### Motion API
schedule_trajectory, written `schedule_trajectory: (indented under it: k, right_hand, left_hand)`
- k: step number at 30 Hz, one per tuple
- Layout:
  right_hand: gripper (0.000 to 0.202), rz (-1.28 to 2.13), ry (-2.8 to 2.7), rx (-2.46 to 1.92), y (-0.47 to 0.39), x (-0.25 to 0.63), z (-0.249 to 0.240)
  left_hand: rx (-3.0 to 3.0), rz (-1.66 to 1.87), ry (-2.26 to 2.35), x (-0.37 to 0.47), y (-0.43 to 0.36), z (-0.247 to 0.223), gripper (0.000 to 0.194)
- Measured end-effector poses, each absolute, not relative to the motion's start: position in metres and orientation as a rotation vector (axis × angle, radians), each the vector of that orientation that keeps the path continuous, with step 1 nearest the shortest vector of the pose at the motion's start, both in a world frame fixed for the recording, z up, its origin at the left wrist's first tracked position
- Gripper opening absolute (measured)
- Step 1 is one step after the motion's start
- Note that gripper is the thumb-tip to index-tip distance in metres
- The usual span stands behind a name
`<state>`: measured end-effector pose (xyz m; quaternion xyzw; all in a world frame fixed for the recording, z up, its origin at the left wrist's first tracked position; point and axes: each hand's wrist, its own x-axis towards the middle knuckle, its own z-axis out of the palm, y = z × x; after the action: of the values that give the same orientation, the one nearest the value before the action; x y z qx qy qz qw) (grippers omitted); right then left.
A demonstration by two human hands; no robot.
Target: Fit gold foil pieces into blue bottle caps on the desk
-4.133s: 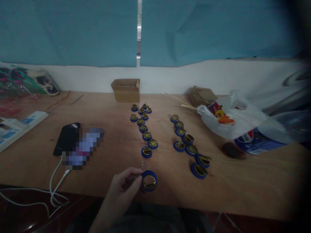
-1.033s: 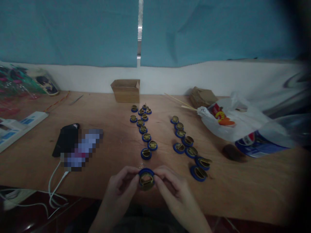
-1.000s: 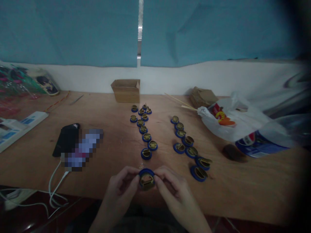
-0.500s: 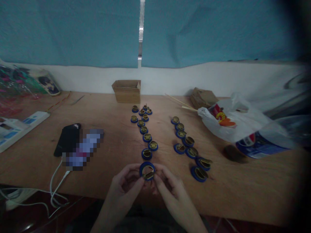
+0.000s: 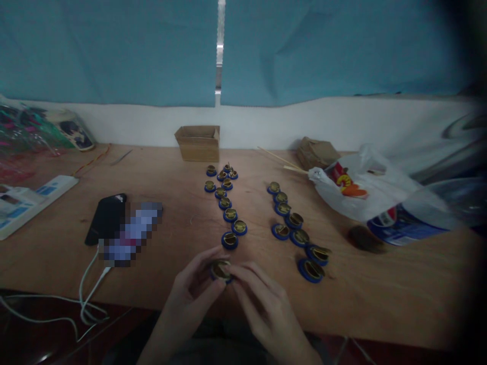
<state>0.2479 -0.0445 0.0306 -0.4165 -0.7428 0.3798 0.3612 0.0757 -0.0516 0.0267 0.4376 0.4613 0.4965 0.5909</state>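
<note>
Near the table's front edge, my left hand [image 5: 196, 286] grips a round piece [image 5: 220, 272] with a blue rim and a gold-coloured metal part, holding it between thumb and fingers. My right hand [image 5: 262, 299] has its fingertips closed on the right side of that same piece, partly covering it. Just beyond lies a similar blue-rimmed piece [image 5: 230, 240], heading a crooked row of several more that runs away from me. A second row on the right includes another such piece [image 5: 311, 269]; some of its gold discs stand tilted up.
A small cardboard box [image 5: 198, 144] stands at the back. Left are a black phone-like object [image 5: 106, 219], a blurred-out phone [image 5: 133, 234] on a white cable and a power strip [image 5: 41, 200]. Right are a plastic bag [image 5: 365, 175], a Pepsi-type bottle [image 5: 407, 225] and brown paper packaging [image 5: 317, 153].
The held piece has moved slightly left and tilted. My right hand has shifted its grip, with fingers now over the piece's gold part. The rows stay in place.
</note>
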Motion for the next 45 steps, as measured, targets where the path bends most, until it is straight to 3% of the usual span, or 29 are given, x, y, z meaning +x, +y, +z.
schedule_trajectory:
  k: [5,11,19,34,45]
  right_hand:
    - [0.025,0.879,-1.722,-1.428,-0.038,0.251,0.018]
    - [0.009,0.900,-1.926,-1.561,-0.032,0.244,0.012]
    - [0.018,0.881,-2.023,-1.682,-0.030,0.215,0.013]
    - [0.006,0.907,-2.023,-1.622,-0.021,0.219,0.007]
    - [0.013,0.792,-2.045,-1.702,-0.018,0.210,0.004]
  left_hand:
    - [1.187,1.359,1.316,0.065,-0.052,0.019,0.048]
    - [1.275,1.439,1.545,0.046,-0.053,0.008,0.046]
    - [1.277,1.365,1.584,0.040,-0.059,0.000,0.043]
    - [1.273,1.310,1.510,0.046,-0.063,-0.007,0.040]
    - [1.359,1.249,1.496,0.044,-0.067,-0.012,0.041]
